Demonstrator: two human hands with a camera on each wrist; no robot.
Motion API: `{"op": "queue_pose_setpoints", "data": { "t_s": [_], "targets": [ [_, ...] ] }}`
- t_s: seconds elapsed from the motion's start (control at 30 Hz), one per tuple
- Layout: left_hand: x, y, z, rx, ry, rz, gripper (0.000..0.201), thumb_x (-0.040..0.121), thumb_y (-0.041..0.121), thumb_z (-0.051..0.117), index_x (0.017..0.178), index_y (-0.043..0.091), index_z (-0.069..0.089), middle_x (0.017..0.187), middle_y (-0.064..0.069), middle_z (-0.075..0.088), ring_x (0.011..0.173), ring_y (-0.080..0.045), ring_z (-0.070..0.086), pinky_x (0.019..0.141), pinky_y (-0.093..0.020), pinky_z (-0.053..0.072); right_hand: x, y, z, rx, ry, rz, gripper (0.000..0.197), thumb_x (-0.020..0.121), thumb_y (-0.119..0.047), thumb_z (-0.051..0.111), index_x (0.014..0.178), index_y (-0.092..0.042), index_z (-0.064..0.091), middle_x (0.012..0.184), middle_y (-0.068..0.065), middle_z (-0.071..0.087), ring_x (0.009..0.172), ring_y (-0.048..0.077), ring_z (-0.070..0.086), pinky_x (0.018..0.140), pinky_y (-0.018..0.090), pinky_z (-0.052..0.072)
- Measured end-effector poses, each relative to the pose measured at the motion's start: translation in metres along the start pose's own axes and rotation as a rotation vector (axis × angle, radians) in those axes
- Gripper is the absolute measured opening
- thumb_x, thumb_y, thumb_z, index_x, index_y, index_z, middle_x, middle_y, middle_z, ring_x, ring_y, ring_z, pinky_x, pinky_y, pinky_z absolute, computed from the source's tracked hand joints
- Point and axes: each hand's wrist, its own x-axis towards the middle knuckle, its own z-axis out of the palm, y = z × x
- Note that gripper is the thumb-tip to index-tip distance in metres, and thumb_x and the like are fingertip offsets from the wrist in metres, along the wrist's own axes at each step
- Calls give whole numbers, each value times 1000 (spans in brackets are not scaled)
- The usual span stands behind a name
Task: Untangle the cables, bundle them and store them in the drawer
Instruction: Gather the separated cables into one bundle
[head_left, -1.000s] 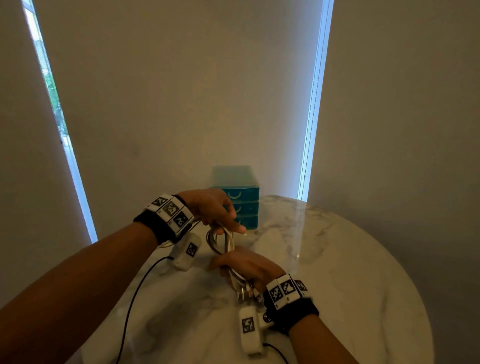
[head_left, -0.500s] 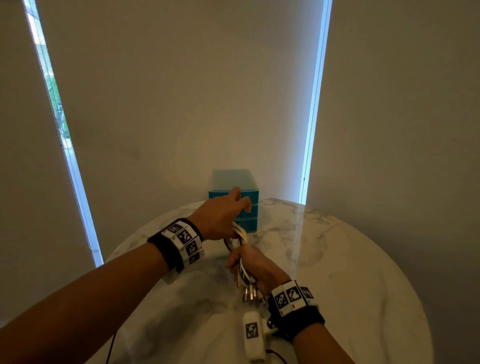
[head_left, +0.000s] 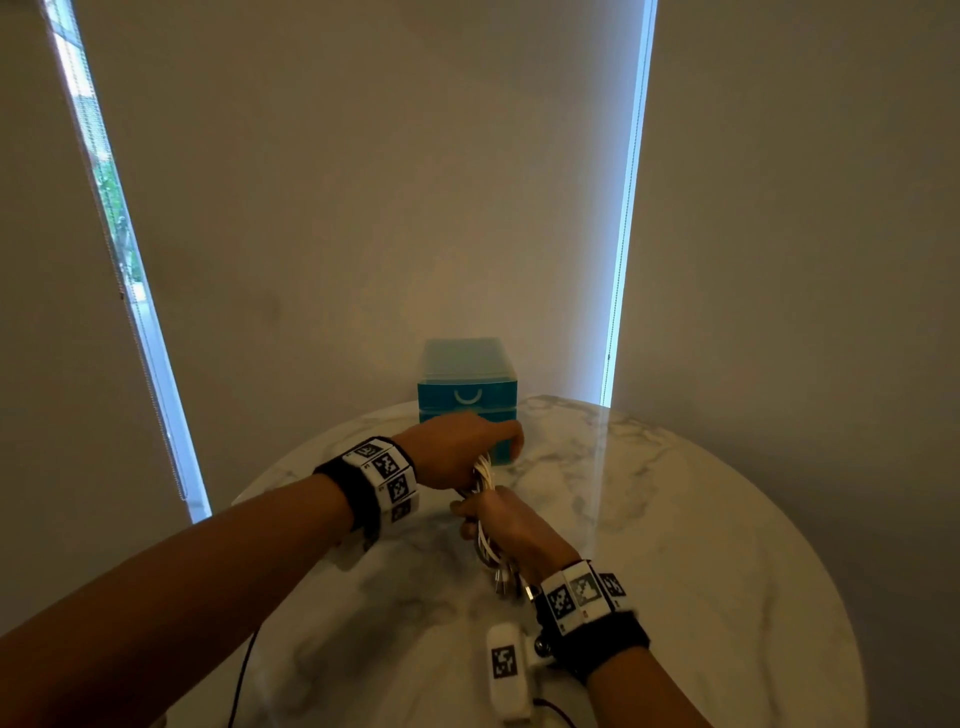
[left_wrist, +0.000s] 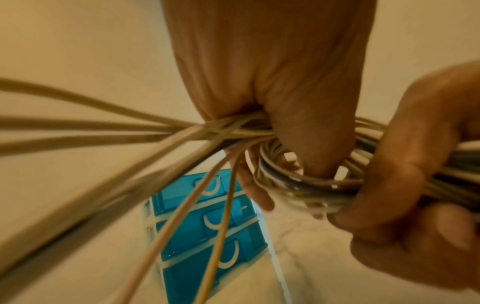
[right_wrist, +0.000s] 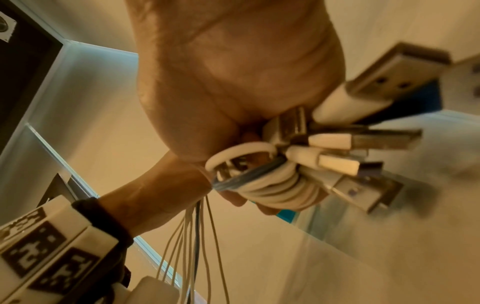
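Observation:
A bundle of white and grey cables (head_left: 484, 473) is held between both hands above the marble table (head_left: 675, 519). My left hand (head_left: 462, 452) grips the loop's far end, just in front of the teal drawer unit (head_left: 467, 397). In the left wrist view its thumb (left_wrist: 311, 144) pins the strands (left_wrist: 298, 185), with loose lengths running off to the left. My right hand (head_left: 514, 525) grips the near end of the coil (right_wrist: 280, 185), and several USB plugs (right_wrist: 363, 144) stick out of the fist. All three drawers (left_wrist: 207, 226) look closed.
The drawer unit stands at the table's far edge against the wall. Wrist cameras and their black leads (head_left: 506, 670) hang below my wrists over the near tabletop. Window strips flank the wall left and right.
Both hands have moved forward toward the drawer unit with the bundle. My left hand has swung over the loop's far end and now covers the lower drawers.

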Motion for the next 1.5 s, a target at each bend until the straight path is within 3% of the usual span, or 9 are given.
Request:
{"op": "queue_pose_setpoints", "data": {
  "t_s": [0.23,0.43,0.53,0.63,0.83,0.93,1.07,1.27,1.5],
  "targets": [
    [4,4,1,210,381,1,30,89,9,78,114,18,63,106,-2,69,87,-23,67,68,-35,52,11,1,-3,-39,122,-128,20,103,-32,61,86,-23,60,77,-2,58,67,12,52,70,31,40],
    [-2,-2,11,-39,335,-169,32,77,23,84,101,31,66,108,8,67,94,-18,65,79,-41,58,6,1,-11,-198,128,-254,28,108,-22,54,117,0,68,104,15,65,95,29,58,83,41,42],
    [-6,-8,4,-94,275,-212,34,75,40,84,104,33,70,123,13,64,102,-13,63,81,-36,56,8,6,-10,-263,115,-261,21,108,-25,52,91,-17,63,88,8,63,75,20,57,80,43,46],
    [-11,-10,-4,22,260,-227,24,81,43,79,98,34,65,98,11,71,84,-13,62,67,-29,47,11,10,-4,-201,66,-213,28,104,-35,50,79,-26,58,72,-3,59,65,15,55,78,43,49],
    [-11,-4,-2,-421,335,-149,31,80,25,92,74,25,61,78,3,74,78,-15,74,73,-44,63,5,2,2,92,-143,-260,16,111,-29,53,108,-15,61,66,0,59,59,15,64,85,55,63],
    [-6,9,-6,-617,358,-116,19,77,0,86,82,8,70,85,0,81,88,-10,79,83,-48,66,3,4,1,184,-151,-278,25,111,-24,56,128,-5,56,63,0,57,55,17,58,71,46,58],
    [2,16,-13,-780,186,-119,17,81,-11,75,95,-4,67,96,-7,82,96,-23,80,91,-55,63,-5,4,-4,142,-164,-292,17,105,-23,67,114,-9,65,56,0,49,44,17,49,65,42,51],
    [11,25,-23,-970,-23,-72,67,84,-4,80,141,24,59,119,-9,78,104,-29,76,99,-53,61,-12,4,-1,191,-129,-343,30,94,-35,81,114,-16,68,53,2,49,42,17,46,56,33,51],
    [17,42,-29,-814,-96,-55,46,95,-14,62,124,19,76,121,-2,78,118,-14,72,102,-33,59,-14,0,1,314,-29,-332,27,98,-20,74,73,-11,68,48,4,53,35,17,45,52,32,50]
  ]
}}
